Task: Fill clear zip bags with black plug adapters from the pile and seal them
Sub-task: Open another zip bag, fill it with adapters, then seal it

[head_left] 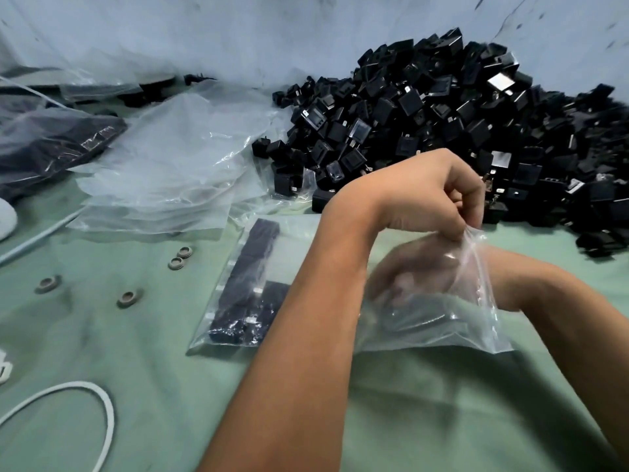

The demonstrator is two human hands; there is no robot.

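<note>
My left hand [425, 192] pinches the top edge of a clear, soft plastic zip bag [439, 311], holding its mouth up over the green cloth-covered tabletop [143, 352]. My right hand [415, 267] is inside the bag, seen blurred through the film; I cannot tell whether its fingers are curled on an adapter or relaxed. Dark shapes low in the bag appear to be adapters already loaded.

The big heap of black plastic plug adapters [442, 124] lies just behind my hands, to the right. A filled clear bag with black adapters in rows [245, 287] lies flat just left of my left forearm. A loose stack of empty clear bags [177, 172] sits further left, near the heap's edge.

Procedure for this step, as I judge it:
1. Keep the pinch on one lip only, so the mouth stays wide for the other hand.
2. Seat each adapter flat against the bottom, in rows as in the finished bag, prongs away from the film to avoid punctures.
3. Withdraw slowly; the thin film clings to skin and may drag parts out.
4. Before sealing, press out air and keep the zip track free of folds.
</note>
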